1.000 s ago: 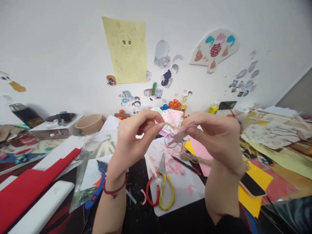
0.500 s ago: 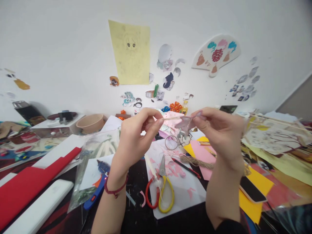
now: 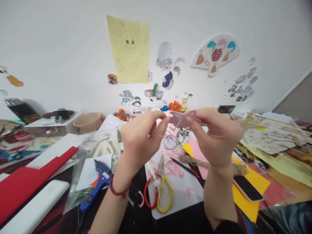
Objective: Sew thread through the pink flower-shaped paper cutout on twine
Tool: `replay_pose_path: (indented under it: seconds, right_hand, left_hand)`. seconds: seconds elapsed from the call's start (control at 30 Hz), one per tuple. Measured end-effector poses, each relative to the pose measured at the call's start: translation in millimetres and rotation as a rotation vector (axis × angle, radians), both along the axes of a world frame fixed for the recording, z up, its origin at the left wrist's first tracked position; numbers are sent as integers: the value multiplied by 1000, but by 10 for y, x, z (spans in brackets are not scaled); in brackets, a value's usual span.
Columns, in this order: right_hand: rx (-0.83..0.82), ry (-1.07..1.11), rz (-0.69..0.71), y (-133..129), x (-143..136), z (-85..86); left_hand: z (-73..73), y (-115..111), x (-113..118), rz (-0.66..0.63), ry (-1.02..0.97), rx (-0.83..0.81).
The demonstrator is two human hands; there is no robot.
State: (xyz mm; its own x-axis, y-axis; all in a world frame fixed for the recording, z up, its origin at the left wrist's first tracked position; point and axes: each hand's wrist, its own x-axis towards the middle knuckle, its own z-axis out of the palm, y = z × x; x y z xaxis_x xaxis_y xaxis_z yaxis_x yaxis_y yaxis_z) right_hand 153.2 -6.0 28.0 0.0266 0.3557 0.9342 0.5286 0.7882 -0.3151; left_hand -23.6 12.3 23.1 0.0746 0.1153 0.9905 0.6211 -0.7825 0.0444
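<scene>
Raised above the worktop, both hands pinch a thin pink petal-like piece; its exact make is hard to tell. My left hand grips its left edge between thumb and fingertips, beside a paler pink bit. The right side is pinched by my right hand, its thumb underneath. Below them on a white sheet strewn with pink scraps lie scissors with one red and one yellow handle. A blue glue gun, its switch lit red, rests left of my left wrist.
A red folded sheet and a white box-like bar lie at left. Twine, a black-and-red pencil and a phone are around my right arm. Behind stand a wooden bowl and a wall with drawings.
My hands have come closer together, the left moving right. The pink piece, earlier hanging from the right fingers, now spans both hands. The view has shifted slightly.
</scene>
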Motion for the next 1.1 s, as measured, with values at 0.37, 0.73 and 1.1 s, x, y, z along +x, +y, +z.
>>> replay_pose_path:
  seconds: [0.37,0.73,1.1]
  right_hand:
    - [118,-2,-35,-69,-164,-3]
    - [164,-52,-162,-147,-211,15]
    - [11,179,111,-147,-219,-3]
  left_hand:
    - [26,-125,84,6,35,93]
    - [46,-205,36,-65,33,-13]
    - [47,-158,-23,-345,-129,-171]
